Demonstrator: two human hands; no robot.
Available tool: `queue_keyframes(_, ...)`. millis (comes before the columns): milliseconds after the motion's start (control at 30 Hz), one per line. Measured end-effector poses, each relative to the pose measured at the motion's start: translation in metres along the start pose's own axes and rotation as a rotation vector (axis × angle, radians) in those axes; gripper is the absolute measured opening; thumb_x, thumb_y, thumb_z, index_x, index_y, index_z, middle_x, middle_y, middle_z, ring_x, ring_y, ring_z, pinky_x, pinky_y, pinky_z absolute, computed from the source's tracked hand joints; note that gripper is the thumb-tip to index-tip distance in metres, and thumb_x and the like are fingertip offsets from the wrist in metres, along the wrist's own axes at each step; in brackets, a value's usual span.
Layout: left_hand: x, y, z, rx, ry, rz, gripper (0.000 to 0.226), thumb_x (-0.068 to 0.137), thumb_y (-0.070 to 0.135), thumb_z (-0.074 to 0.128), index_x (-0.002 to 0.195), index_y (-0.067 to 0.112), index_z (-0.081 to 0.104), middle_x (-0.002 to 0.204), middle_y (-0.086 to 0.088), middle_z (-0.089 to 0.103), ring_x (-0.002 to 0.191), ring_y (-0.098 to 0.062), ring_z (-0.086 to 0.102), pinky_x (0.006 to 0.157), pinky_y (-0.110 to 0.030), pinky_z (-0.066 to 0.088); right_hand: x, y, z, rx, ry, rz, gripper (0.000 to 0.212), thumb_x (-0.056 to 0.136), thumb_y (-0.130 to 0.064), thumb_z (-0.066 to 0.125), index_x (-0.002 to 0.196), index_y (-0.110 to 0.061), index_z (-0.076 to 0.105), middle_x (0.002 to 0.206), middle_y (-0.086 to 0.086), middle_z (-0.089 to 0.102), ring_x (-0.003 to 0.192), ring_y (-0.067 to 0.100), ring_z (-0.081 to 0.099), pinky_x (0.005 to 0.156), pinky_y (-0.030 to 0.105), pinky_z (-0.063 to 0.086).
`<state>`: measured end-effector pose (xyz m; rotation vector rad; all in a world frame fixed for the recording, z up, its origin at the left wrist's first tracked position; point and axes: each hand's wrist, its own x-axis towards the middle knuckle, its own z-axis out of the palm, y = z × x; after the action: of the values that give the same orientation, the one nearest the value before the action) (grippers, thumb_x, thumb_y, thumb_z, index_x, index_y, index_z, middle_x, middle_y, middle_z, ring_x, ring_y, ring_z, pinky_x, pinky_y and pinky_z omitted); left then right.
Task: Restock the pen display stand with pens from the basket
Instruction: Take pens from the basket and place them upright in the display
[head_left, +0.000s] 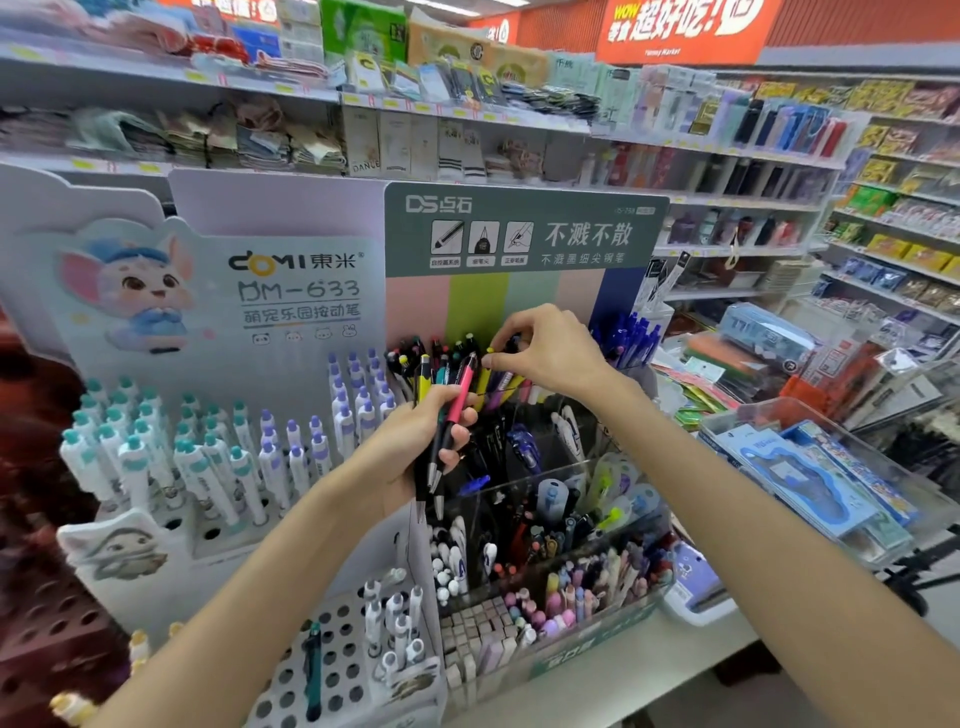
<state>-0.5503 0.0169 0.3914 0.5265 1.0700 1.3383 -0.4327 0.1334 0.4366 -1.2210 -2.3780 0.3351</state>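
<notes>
My left hand (415, 447) grips a bunch of pens (447, 415), pink, yellow and black, tips pointing down, in front of the pen display stand (524, 244) with the grey-green header and coloured stripes. My right hand (545, 348) is at the stand's top row of upright pens (441, 348) and pinches the cap end of one of them. Blue pens (631, 338) fill the stand's right column. No basket is in view.
A white stand (291, 291) with teal and purple pens (208, 452) is at the left. Clear acrylic bins (545, 525) of erasers and small stationery sit below the hands. A holed rack (332, 670) stands at the front. A clear box of blue packs (810, 483) lies at the right.
</notes>
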Motion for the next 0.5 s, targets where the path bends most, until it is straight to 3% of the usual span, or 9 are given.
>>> queue_keyframes(67,-0.001,-0.002,-0.003,0.004,-0.005,-0.010,0.020,0.099,0.024,0.044,0.095,0.010,0.058,0.056,0.007,0.054,0.037,-0.001,0.044,0.029,-0.012,0.030,-0.011,0.001,0.002,0.094,0.132,0.027,0.013,0.080,-0.038,0.071,0.082,-0.027,0.063,0.061,-0.011,0.049,0.066,0.015,0.053,0.063,0.028,0.042)
queue_keyframes(133,-0.003,-0.004,-0.003,0.033,-0.023,-0.012,0.022,0.099,0.025,0.046,0.100,0.009,0.060,0.059,0.006,0.054,0.039,-0.001,0.044,0.030,-0.012,0.031,-0.027,0.001,0.006,0.349,0.191,0.124,0.016,0.087,-0.037,0.065,0.089,-0.021,0.063,0.064,-0.006,0.054,0.059,0.011,0.051,0.059,0.027,0.042)
queue_keyframes(267,-0.005,-0.004,0.003,0.142,-0.068,-0.041,0.027,0.098,0.028,0.051,0.109,0.007,0.064,0.063,0.005,0.060,0.044,-0.002,0.049,0.032,-0.012,0.035,-0.056,-0.003,0.019,0.914,-0.232,0.434,0.029,0.096,-0.042,0.051,0.099,-0.013,0.057,0.063,-0.002,0.044,0.042,0.005,0.035,0.040,0.017,0.026)
queue_keyframes(500,-0.009,0.002,0.021,0.118,-0.135,-0.152,0.031,0.098,0.030,0.049,0.111,0.005,0.062,0.090,-0.005,0.075,0.064,-0.005,0.070,0.043,-0.013,0.050,-0.060,0.012,0.029,1.184,-0.217,0.547,0.035,0.099,-0.037,0.047,0.072,-0.015,0.054,0.050,-0.009,0.043,0.040,0.004,0.031,0.040,0.015,0.025)
